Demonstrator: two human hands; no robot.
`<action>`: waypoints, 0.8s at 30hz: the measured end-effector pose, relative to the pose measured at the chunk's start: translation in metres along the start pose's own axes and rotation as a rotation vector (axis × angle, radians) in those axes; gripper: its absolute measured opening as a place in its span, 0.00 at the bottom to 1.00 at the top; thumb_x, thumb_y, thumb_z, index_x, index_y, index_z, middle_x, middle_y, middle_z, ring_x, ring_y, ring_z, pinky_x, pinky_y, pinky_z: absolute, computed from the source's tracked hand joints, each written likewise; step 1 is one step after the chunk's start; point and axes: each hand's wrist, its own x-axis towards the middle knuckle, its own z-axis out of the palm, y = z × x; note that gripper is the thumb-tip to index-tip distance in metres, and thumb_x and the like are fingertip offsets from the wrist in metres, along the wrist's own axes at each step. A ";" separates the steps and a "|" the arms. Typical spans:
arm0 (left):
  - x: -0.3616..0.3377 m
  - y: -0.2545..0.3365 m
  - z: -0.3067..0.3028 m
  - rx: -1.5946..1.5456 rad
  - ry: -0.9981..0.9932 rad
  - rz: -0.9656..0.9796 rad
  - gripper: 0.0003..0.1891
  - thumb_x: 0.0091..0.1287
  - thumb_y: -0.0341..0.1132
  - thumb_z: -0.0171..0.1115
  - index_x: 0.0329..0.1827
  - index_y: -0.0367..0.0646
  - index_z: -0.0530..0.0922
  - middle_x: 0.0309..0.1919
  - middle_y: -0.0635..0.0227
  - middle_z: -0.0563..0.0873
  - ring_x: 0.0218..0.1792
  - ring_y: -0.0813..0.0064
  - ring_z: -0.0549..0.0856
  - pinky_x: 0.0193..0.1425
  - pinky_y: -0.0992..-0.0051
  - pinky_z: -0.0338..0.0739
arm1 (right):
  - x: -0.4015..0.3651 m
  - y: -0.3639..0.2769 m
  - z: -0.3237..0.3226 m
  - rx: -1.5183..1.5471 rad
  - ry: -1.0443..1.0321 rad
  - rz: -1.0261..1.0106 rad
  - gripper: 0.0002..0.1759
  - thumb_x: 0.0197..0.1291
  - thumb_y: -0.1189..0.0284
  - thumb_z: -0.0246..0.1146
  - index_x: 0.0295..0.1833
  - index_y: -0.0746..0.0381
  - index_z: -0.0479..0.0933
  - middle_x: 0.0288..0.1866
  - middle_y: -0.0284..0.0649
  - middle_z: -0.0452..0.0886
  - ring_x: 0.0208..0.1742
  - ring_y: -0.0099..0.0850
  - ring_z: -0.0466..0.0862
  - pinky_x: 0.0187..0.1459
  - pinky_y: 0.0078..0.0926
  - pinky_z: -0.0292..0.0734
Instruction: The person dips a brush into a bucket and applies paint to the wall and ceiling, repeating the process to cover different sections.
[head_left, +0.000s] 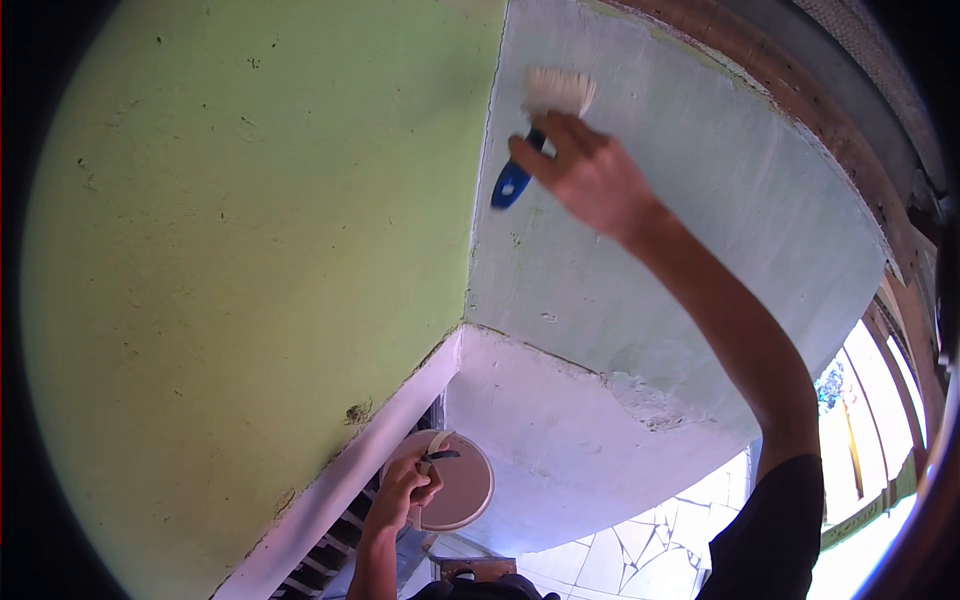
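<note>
My right hand (595,180) is raised high and closed around a wide paintbrush (558,92) with pale bristles and a blue handle. The bristles are at the pale, whitish wall (640,260), just right of the corner; some blur hides how firmly they touch. Low in the view, my left hand (403,488) grips the handle of a round bucket (466,492). A dark strip, perhaps a tie, shows at that handle above my fingers. The bucket's inside looks pale pinkish, and its contents cannot be made out.
A yellow-green wall (250,230) fills the left, with a white ledge (340,480) along its lower edge. Dark slats (330,550) lie below it. Wooden beams (740,50) run along the upper right. White stone-patterned floor (640,545) shows far below.
</note>
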 end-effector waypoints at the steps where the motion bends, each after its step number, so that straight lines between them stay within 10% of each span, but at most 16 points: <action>1: 0.000 -0.003 0.000 -0.005 0.006 -0.002 0.32 0.59 0.38 0.49 0.68 0.31 0.67 0.20 0.73 0.69 0.16 0.87 0.60 0.20 0.82 0.58 | -0.011 -0.019 0.001 0.040 0.000 -0.005 0.10 0.55 0.79 0.66 0.43 0.59 0.80 0.45 0.50 0.83 0.45 0.38 0.87 0.37 0.24 0.90; 12: -0.011 0.010 0.001 0.011 0.064 -0.029 0.30 0.58 0.35 0.48 0.65 0.33 0.70 0.20 0.73 0.70 0.15 0.87 0.60 0.19 0.83 0.56 | -0.088 -0.174 0.003 0.848 -0.388 0.205 0.12 0.61 0.76 0.61 0.51 0.60 0.78 0.40 0.46 0.83 0.36 0.37 0.86 0.30 0.33 0.82; 19: -0.017 0.008 0.002 0.022 0.055 -0.054 0.29 0.57 0.37 0.48 0.64 0.36 0.71 0.20 0.75 0.68 0.15 0.87 0.58 0.19 0.83 0.54 | 0.014 -0.041 0.002 0.793 -0.412 0.480 0.12 0.67 0.70 0.60 0.51 0.65 0.78 0.35 0.54 0.83 0.34 0.47 0.85 0.40 0.41 0.83; 24: -0.013 0.012 0.001 -0.019 0.046 -0.066 0.29 0.58 0.32 0.47 0.66 0.32 0.68 0.20 0.73 0.69 0.16 0.86 0.61 0.19 0.83 0.57 | 0.093 0.058 -0.018 0.223 0.073 0.130 0.11 0.62 0.76 0.60 0.51 0.60 0.79 0.36 0.47 0.85 0.34 0.40 0.87 0.34 0.35 0.86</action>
